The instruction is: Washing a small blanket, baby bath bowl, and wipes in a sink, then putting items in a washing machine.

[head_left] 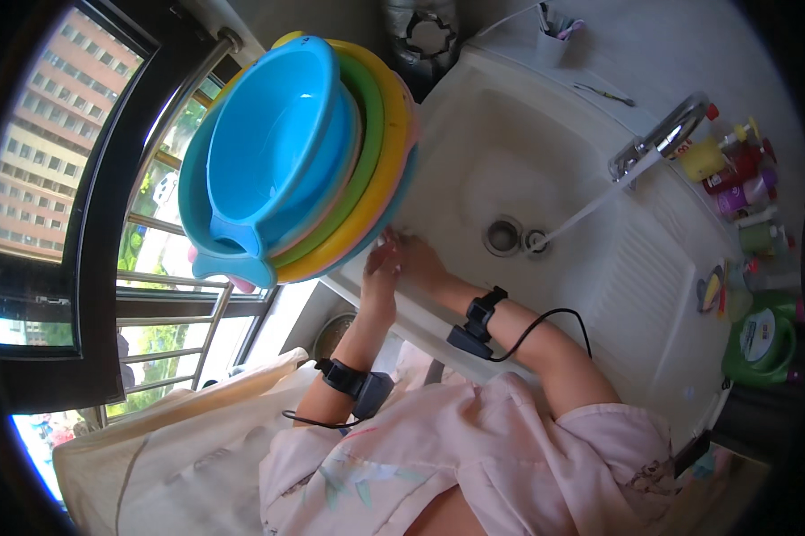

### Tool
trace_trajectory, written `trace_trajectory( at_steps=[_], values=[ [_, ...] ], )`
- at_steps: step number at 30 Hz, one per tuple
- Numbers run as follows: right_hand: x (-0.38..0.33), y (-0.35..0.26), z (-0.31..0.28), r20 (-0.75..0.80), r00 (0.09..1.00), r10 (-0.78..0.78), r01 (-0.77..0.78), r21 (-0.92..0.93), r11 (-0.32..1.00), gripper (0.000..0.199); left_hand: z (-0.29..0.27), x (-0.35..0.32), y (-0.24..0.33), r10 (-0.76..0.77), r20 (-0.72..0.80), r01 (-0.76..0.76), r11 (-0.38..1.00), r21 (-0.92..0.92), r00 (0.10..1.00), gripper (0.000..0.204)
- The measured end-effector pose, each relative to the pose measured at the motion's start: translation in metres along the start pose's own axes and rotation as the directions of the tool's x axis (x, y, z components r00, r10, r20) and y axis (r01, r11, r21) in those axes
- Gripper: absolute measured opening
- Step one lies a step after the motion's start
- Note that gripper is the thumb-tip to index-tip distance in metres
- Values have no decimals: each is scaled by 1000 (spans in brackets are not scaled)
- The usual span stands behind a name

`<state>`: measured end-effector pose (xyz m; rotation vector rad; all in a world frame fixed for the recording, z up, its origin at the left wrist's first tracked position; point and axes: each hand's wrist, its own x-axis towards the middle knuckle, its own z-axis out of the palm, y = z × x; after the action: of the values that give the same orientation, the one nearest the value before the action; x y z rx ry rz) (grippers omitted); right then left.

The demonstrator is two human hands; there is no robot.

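Observation:
My left hand [382, 272] and my right hand [418, 259] meet over the left rim of the white sink [474, 152]. Their fingers are bent in toward each other. What they hold, if anything, is too small to make out. Just beyond and left of them rises a tilted stack of plastic basins, with a light-blue basin [268, 134] on top and green, yellow and pink rims below. From the chrome faucet [662, 138], a stream of water [599, 198] runs down toward the round drain [503, 235] and a smaller opening beside it.
Several bottles line the right side, among them a green jug [760, 339]. A toothbrush [603, 94] and a white cup [553, 45] with brushes sit on the back ledge. At left are a dark-framed window [90, 205] and metal bars. Pale cloth [197, 438] hangs below them.

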<state>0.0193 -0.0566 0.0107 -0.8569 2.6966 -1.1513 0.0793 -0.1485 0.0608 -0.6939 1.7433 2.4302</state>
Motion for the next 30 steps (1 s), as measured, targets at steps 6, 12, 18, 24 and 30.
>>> trace_trajectory(
  at_steps=[6,12,18,24,30],
  values=[
    [-73,56,-53,198,968,153,-134,-103,986,37,32,-2,-6,-151,87,152,988,-3,985,24],
    [-111,129,-134,-3,573,820,-545,746,383,18,124,56,-44,-356,311,308,931,194,881,23],
    [-111,127,-156,8,555,832,-383,890,247,19,184,93,-116,110,656,-415,847,332,747,22],
    [-118,136,-157,-409,569,713,-637,330,697,23,210,81,-124,-189,109,105,844,526,976,31],
    [-116,105,-181,-444,603,663,-643,222,733,25,216,64,-76,119,296,-246,863,441,948,37]
  ],
)
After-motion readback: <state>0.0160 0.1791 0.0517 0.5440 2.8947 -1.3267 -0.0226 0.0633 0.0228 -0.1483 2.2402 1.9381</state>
